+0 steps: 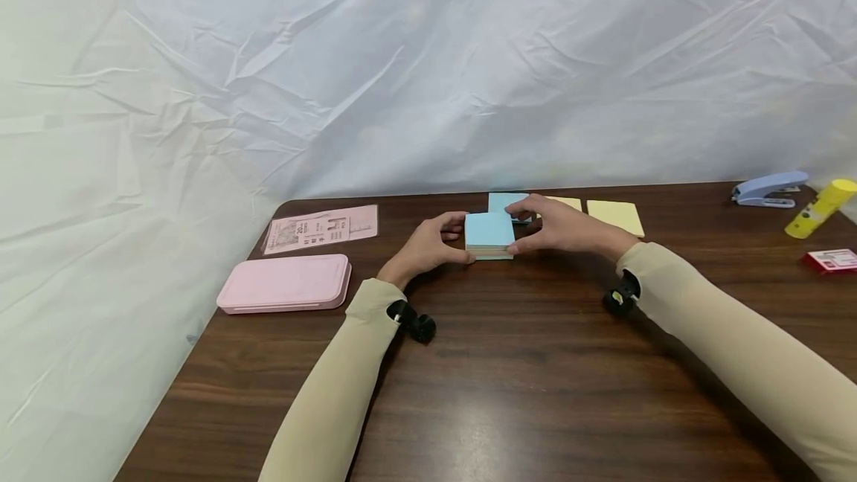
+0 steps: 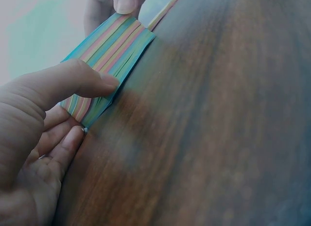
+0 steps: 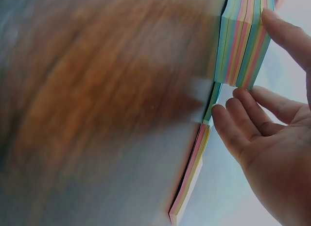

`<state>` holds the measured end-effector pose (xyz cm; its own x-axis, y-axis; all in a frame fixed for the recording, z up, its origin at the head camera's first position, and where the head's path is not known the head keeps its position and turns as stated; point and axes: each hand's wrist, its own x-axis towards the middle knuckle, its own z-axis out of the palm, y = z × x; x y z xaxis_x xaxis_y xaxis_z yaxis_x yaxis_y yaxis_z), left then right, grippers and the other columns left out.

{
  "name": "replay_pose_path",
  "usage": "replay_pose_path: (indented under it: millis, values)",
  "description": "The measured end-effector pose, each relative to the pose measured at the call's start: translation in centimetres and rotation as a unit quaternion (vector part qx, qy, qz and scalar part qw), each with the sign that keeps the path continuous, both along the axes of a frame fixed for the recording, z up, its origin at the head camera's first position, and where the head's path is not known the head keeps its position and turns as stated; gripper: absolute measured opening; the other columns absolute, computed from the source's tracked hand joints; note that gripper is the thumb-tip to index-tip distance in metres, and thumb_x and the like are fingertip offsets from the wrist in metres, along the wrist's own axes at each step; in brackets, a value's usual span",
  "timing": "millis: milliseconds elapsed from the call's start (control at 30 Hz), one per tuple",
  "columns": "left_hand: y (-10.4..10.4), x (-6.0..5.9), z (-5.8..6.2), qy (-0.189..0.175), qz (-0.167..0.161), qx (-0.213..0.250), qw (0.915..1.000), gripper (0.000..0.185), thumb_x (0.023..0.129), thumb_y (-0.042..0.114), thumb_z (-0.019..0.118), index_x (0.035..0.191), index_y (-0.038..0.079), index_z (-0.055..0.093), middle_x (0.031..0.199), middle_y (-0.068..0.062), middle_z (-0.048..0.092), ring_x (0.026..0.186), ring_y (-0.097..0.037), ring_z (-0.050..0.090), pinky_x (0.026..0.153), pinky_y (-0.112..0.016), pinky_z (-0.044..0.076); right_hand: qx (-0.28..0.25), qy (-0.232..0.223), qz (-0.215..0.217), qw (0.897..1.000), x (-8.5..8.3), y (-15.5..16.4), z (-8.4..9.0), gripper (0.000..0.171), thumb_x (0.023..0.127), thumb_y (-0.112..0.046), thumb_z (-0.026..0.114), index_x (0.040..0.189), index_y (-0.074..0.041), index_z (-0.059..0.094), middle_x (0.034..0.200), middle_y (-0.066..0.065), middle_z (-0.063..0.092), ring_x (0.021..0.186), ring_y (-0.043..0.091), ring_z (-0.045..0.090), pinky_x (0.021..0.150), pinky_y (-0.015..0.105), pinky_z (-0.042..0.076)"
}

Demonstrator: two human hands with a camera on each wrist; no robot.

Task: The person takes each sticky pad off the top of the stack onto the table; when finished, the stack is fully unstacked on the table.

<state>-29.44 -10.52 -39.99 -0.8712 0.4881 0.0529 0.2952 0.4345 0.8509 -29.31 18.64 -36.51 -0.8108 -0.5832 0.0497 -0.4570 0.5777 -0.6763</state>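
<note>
A thick stack of sticky notes [image 1: 489, 230], blue on top with pink, yellow and green layers down its side, sits on the dark wooden table. My left hand [image 1: 428, 244] holds its left side, the thumb across the front face and the fingers round the side, as the left wrist view shows. On the right side my right hand [image 1: 556, 225] grips the stack between thumb and forefinger; its other fingers are spread beside it in the right wrist view. Just behind lies a thinner blue sticky pad [image 1: 506, 201], partly covered by the stack and right hand.
Two yellow sticky pads [image 1: 614, 218] lie right of the stack, one partly behind my right hand. A pink pencil case [image 1: 284, 283] and a pink ruler pack [image 1: 321, 229] are at left. A blue stapler [image 1: 766, 190], yellow glue stick [image 1: 820, 208] and small red box [image 1: 830, 261] stand at right.
</note>
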Motion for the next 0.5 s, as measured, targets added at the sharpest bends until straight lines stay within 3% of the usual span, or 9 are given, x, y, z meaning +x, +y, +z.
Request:
replay_pose_path:
  millis: [267,500]
  values:
    - [-0.04,0.0,0.05,-0.001,0.002,-0.005,1.0,0.083,0.088,0.012,0.086,0.161,0.006,0.046,0.156,-0.013,0.053,0.136,-0.029,0.055,0.114,-0.038,0.046,-0.006,0.007,-0.007,1.0,0.06,0.13,0.16,0.073,0.093,-0.027,0.086,0.149,0.004,0.053,0.143,0.021,0.052,0.131,0.038,0.052,0.109,0.059,0.047]
    - [-0.04,0.08,0.06,0.004,0.0,-0.005,1.0,0.079,0.088,0.011,0.086,0.158,0.007,0.05,0.154,-0.011,0.055,0.135,-0.028,0.055,0.114,-0.038,0.046,-0.012,-0.017,-0.034,0.999,0.42,0.92,0.51,0.076,0.092,-0.034,0.087,0.151,0.0,0.052,0.147,0.018,0.05,0.134,0.039,0.052,0.111,0.058,0.047]
